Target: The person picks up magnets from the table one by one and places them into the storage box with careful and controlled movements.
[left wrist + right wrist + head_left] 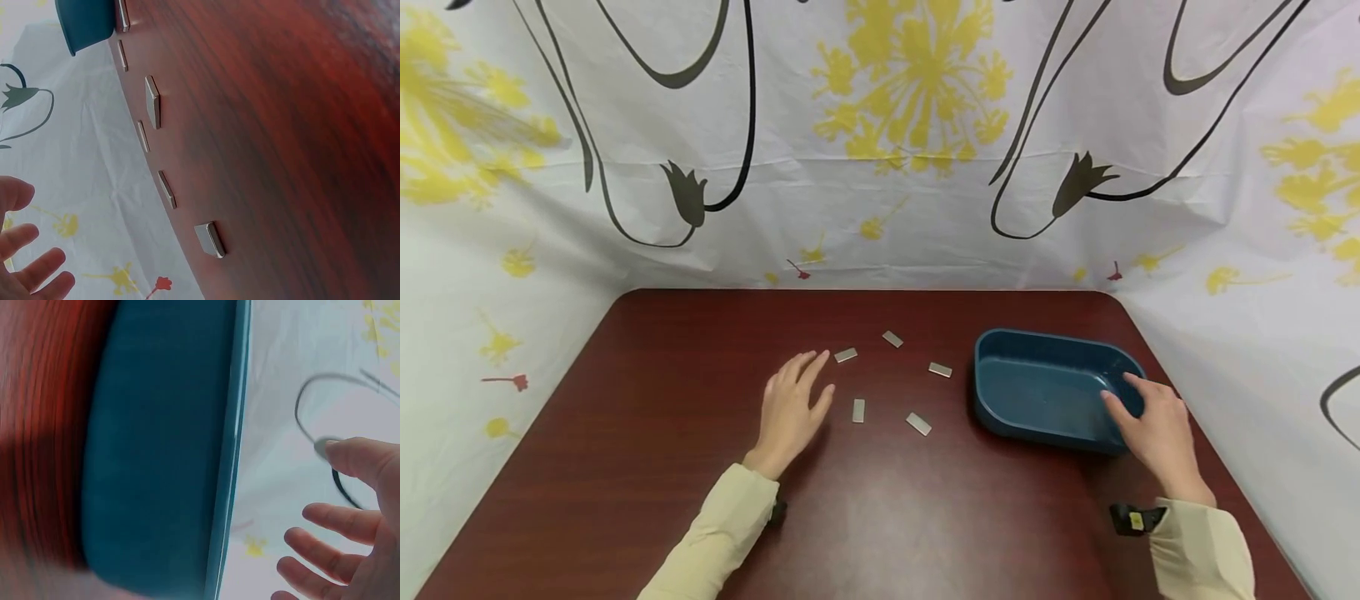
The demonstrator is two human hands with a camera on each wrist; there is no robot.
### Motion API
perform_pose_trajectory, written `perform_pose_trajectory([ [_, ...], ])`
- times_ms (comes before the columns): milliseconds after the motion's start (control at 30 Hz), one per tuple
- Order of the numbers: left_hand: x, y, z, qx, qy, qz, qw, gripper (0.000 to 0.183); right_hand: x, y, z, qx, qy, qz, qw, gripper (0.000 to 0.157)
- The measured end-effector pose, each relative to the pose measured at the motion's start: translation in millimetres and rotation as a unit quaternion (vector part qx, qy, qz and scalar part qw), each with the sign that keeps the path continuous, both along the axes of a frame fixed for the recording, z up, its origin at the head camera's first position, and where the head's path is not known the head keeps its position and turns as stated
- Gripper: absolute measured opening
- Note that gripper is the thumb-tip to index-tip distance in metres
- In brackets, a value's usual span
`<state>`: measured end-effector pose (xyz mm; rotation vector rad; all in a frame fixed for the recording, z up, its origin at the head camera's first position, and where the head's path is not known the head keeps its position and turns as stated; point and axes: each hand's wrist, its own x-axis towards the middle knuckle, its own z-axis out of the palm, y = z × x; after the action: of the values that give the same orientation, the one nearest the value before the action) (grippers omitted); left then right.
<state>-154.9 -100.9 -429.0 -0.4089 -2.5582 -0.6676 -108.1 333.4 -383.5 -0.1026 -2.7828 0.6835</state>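
Note:
My left hand (790, 410) hovers over the table with its fingers spread and holds nothing. Small flat silver rectangular pieces lie scattered beside it: one (859, 411) just right of the thumb, another (846, 355) past the fingertips. Further right are three more, a back piece (892, 339), a middle one (940, 370) and a front one (918, 424). In the left wrist view the nearest piece (210, 240) looks thick-edged and metallic. At the right, a blue rounded tray (1037, 393) stands with bare insides. My right hand (1159, 427), fingers apart, is over its right end, gripping nothing.
The dark red-brown wooden table (647, 433) has rounded back corners. A white cloth (880, 225) with yellow flowers and dark stems hangs behind it and along both sides. A black wrist device (1135, 520) sits at the right sleeve.

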Motion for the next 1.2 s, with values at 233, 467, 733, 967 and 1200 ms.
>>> perform_pose_trajectory([
  [233, 2.8, 0, -1.0, -0.031, 0.009, -0.004, 0.9995, 0.044, 8.3, 18, -8.2, -0.008, -0.037, -0.028, 0.999, 0.058],
  [467, 3.8, -1, -1.2, -0.05, 0.02, -0.007, 0.9985, 0.043, 12.8, 30, -19.6, -0.005, -0.06, -0.048, 0.997, 0.061],
  [733, 3.6, 0, -3.4, -0.048, 0.027, -0.011, 0.9984, 0.043, 14.0, 37, -24.0, 0.01, -0.056, -0.041, 0.998, 0.057],
  [967, 3.8, 2, -4.8, -0.047, 0.019, -0.016, 0.9986, 0.043, 14.4, 39, -28.6, 0.024, -0.055, -0.035, 0.998, 0.05],
  [1200, 3.0, 4, -6.0, -0.05, 0.012, -0.02, 0.9985, 0.043, 17.9, 40, -33.8, -0.013, -0.077, -0.06, 0.995, 0.052],
])
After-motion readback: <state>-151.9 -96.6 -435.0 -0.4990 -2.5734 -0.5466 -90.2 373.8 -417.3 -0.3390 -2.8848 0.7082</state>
